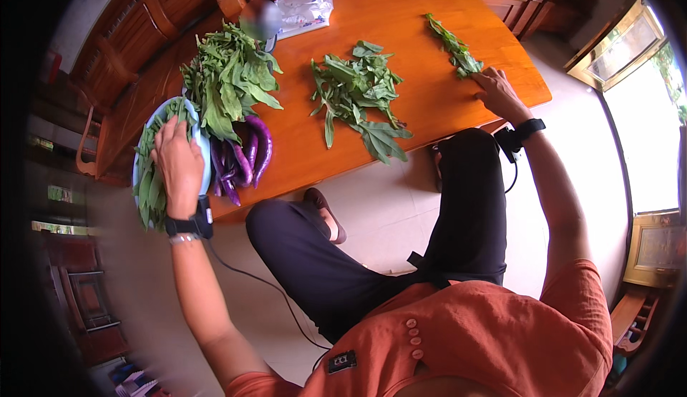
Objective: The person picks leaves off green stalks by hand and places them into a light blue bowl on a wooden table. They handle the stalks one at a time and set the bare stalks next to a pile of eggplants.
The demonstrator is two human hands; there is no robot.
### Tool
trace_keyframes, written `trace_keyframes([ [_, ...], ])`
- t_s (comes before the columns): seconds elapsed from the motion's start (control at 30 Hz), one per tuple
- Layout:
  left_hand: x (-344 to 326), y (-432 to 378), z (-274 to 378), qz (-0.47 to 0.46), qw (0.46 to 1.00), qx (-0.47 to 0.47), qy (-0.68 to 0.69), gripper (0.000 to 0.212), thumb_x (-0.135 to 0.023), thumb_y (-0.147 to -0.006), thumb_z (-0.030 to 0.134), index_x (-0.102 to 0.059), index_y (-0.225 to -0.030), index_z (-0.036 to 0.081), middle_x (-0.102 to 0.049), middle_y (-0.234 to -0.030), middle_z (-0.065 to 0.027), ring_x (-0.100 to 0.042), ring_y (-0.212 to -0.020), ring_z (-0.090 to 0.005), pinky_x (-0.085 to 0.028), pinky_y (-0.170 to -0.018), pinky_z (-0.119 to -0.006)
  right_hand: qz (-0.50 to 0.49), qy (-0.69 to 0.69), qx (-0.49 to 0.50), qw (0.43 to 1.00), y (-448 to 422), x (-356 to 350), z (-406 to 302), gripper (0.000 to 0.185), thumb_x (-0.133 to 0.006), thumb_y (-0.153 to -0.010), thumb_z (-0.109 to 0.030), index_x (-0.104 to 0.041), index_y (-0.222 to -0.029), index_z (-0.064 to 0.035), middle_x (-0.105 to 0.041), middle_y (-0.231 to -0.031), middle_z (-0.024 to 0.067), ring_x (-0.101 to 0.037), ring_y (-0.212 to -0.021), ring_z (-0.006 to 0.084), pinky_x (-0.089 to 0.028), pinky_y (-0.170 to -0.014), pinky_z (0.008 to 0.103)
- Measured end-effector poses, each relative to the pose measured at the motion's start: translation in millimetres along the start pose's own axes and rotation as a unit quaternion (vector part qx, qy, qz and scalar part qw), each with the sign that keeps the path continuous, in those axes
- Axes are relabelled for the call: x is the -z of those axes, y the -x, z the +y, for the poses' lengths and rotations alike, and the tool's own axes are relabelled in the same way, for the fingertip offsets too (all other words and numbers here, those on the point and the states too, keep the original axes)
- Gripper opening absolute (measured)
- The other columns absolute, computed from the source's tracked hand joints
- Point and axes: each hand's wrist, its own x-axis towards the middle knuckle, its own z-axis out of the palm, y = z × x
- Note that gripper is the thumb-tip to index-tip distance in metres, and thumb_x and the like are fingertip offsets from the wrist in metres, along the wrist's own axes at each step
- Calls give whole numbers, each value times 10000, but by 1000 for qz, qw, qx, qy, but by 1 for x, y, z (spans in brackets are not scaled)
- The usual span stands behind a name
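My left hand (178,163) lies over long green leaves (153,195) in a light blue plastic basin (204,152) at the table's left end. Its fingertips are among the leaves, so a grip cannot be made out. My right hand (502,93) is palm down at the table's right side, thumb apart from the fingers. Its fingertips reach the near end of a small, narrow bunch of leafy greens (455,48). Between the hands is a loose pile of leafy stems (357,88), some leaves overhanging the front edge. Beside the basin are a large heap of greens (228,77) and several purple eggplants (249,152).
A white plastic package (305,13) sits at the back of the wooden table (413,85), near a blurred round patch. A carved wooden bench (126,42) runs behind. My knees are by the front edge. A cable (268,281) trails from my left wrist band (190,226).
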Motion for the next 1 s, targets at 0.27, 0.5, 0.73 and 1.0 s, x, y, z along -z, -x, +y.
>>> trace_keyframes([
  [0.27,0,40,123,-281,743,13,607,312,-635,-991,115,-623,-1243,-68,-722,-1091,-150,-709,-980,-161,-561,-839,-269,-190,-213,76,955,-12,35,-70,169,-628,-827,-32,-725,-966,-19,-711,-881,166,-686,-857,352,-546,-789,413],
  [0.5,-8,0,172,-261,631,-79,726,317,-634,-1009,169,-631,-1244,-44,-735,-1061,-124,-716,-925,-159,-560,-754,-261,-124,-51,74,988,-13,60,-73,230,-657,-866,-114,-741,-1074,-65,-711,-860,179,-696,-823,340,-554,-756,429],
  [0.73,-66,-8,160,-244,521,47,817,330,-592,-1031,240,-637,-1228,-20,-728,-1069,-143,-715,-937,-196,-567,-786,-298,-186,43,51,980,-35,12,-59,468,-691,-885,-163,-582,-1318,-23,-621,-1208,233,-594,-1111,378,-484,-965,452],
  [1.0,-91,-18,133,-235,534,122,803,328,-597,-1023,248,-637,-1209,-19,-729,-1060,-144,-718,-917,-191,-568,-767,-293,-100,-99,118,983,-48,23,-165,579,-700,-882,-191,-501,-1372,46,-534,-1350,205,-571,-1187,343,-457,-1035,393],
])
